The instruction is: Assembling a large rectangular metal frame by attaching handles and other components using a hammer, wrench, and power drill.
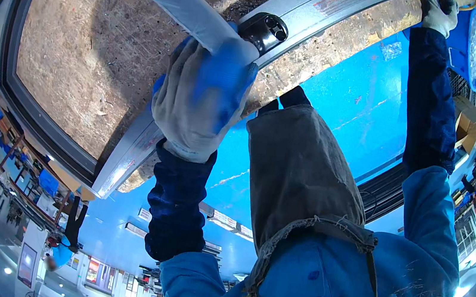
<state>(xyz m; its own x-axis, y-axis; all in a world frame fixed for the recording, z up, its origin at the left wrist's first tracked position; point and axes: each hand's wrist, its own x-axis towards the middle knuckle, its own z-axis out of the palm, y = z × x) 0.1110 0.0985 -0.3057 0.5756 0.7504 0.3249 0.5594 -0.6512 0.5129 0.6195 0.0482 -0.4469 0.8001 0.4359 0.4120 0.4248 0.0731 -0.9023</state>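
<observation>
My left hand [199, 98], in a grey glove with blue on it, is closed around a tool. That tool has a long pale-grey rounded body [178, 5] and a black rounded end [265, 31] with openings in it. Blur smears part of the glove, and the grip hides the tool's middle. Beneath it runs a grey frame [309, 17] with printed labels, lying along the near edge of the worn workbench [80, 25]. My right hand [440, 17], gloved too, is at the upper right by the bench corner. Its fingers look curled; what they hold is hidden.
A blue bin [466, 55] with clear plastic in it stands beside my right forearm. Dark frame bars [49, 123] edge the bench on the left. A grey apron [301, 169] hangs over my front, above the blue floor [353, 97]. Another person [63, 249] is far off.
</observation>
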